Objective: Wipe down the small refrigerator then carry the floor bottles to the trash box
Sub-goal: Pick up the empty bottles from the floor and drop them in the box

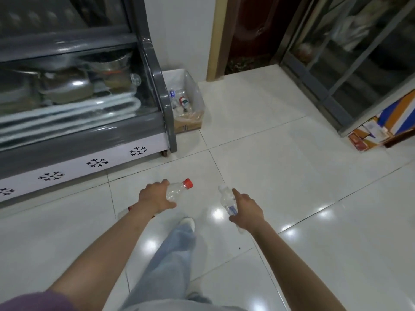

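Clear plastic is what both hands carry now. The left hand (155, 197) grips a red-capped bottle (178, 190) around its body, with the cap pointing forward and to the right. The right hand (247, 209) holds a blue-label bottle (228, 202) with fingers curled on its lower part, and the index finger lies along its side. Under the left wrist something red and clear shows a little; it may be a 2nd bottle in that hand, but I cannot tell.

The trash box (189, 125) stands ahead on the white tiled floor (280, 164), just beside the right end of the refrigerator (89, 135) and against the wall. It is a cardboard box with a clear plastic liner, and some bottles already lie inside. The person is walking, 1 foot (187, 222) forward.

To do this step well, I think it is better to go close to the box and lower each bottle over the liner opening before letting go, 1 hand after the other, because light empty bottles bounce and roll easily on smooth tile. The liner edge stands high at the back, so dropping from the front side looks easier.

Writing: the box has a dark printed mark on its front, too small to read. The bottle labels are also not readable. The refrigerator base shows only black snowflake signs.
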Demonstrator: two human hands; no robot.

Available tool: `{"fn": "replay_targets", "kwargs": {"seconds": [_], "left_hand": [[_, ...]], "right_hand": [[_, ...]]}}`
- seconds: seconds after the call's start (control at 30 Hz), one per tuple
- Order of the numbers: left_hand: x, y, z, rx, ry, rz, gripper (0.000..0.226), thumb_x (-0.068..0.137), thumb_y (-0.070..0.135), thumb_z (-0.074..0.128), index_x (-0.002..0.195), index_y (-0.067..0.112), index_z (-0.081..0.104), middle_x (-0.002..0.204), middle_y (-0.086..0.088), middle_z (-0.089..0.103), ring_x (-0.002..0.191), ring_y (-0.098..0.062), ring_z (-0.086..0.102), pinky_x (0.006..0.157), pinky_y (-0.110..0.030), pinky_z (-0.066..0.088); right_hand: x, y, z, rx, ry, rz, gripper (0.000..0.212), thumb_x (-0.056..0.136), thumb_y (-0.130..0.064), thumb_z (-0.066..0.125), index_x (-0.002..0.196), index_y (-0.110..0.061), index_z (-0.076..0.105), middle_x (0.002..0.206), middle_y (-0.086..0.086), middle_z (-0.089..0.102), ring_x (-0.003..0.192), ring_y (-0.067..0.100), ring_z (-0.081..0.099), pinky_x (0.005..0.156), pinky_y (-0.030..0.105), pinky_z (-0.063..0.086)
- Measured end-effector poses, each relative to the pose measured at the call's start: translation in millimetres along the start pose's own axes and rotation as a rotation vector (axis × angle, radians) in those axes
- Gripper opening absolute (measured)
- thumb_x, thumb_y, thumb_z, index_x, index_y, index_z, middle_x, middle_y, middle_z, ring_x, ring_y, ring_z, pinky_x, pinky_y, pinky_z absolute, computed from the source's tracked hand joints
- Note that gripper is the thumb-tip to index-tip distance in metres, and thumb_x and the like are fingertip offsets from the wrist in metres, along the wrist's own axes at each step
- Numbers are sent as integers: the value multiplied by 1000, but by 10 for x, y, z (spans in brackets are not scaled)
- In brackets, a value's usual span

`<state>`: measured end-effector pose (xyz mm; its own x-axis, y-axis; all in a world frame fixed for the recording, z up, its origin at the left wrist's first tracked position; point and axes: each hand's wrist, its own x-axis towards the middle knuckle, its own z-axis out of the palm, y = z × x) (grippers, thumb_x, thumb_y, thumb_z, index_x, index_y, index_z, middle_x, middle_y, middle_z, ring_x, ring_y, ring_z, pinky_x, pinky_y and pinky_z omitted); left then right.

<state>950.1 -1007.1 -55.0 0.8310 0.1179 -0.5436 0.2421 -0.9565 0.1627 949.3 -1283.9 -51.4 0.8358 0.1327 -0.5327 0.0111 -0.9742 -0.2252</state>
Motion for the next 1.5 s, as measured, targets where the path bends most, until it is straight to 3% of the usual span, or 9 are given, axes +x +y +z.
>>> {"fn": "replay_targets", "kwargs": {"seconds": [0.37, 0.57, 0.9, 1.13, 1.27, 1.5], "left_hand": [[1626, 416, -1038, -36, -11, -10, 78, 67, 52, 71, 132, 22, 40, 120, -3, 57, 113, -24, 52, 89, -34, 46], [2319, 768, -1490, -36, -23, -10, 70, 69, 51, 71, 127, 23, 42, 118, -3, 57, 109, -23, 53, 81, -30, 46], [3469, 1525, -2013, -104, -30, -131, 81, 74, 51, 68, 138, 18, 33, 124, -7, 54, 115, -26, 51, 91, -34, 46], [4023, 1988, -2279, -153, 6, -259, 75, 71, 53, 68, 131, 20, 38, 118, -4, 57, 110, -24, 53, 89, -37, 48], [4230, 2030, -2392, -212, 53, -303, 73, 68, 52, 73, 127, 21, 43, 111, -2, 61, 100, -22, 58, 84, -36, 50], [4682, 1820, -2715, -369, 85, -391, 73, 72, 44, 76, 130, 16, 42, 117, -4, 60, 101, -22, 59, 86, -32, 47]], "right_hand": [[1537, -66, -1148, -6, 2, 36, 83, 75, -27, 69, 142, -25, 20, 123, 8, 47, 110, 29, 52, 80, 33, 46], [2293, 8, -1662, 3, -8, 37, 88, 76, -26, 69, 146, -26, 16, 127, 8, 45, 113, 28, 51, 82, 34, 46], [3817, 383, -2690, -99, -72, -121, 90, 77, -28, 70, 147, -27, 13, 131, 8, 42, 116, 29, 48, 85, 35, 46], [4844, 531, -3328, -198, -136, -260, 90, 79, -29, 68, 148, -26, 9, 133, 8, 40, 116, 29, 48, 86, 35, 45], [5279, 398, -3512, -220, -190, -308, 92, 79, -30, 69, 148, -26, 9, 134, 9, 40, 119, 29, 46, 90, 35, 46], [5960, -71, -3768, -219, -228, -354, 92, 77, -30, 70, 148, -25, 12, 134, 9, 41, 120, 29, 46, 90, 34, 44]]}}
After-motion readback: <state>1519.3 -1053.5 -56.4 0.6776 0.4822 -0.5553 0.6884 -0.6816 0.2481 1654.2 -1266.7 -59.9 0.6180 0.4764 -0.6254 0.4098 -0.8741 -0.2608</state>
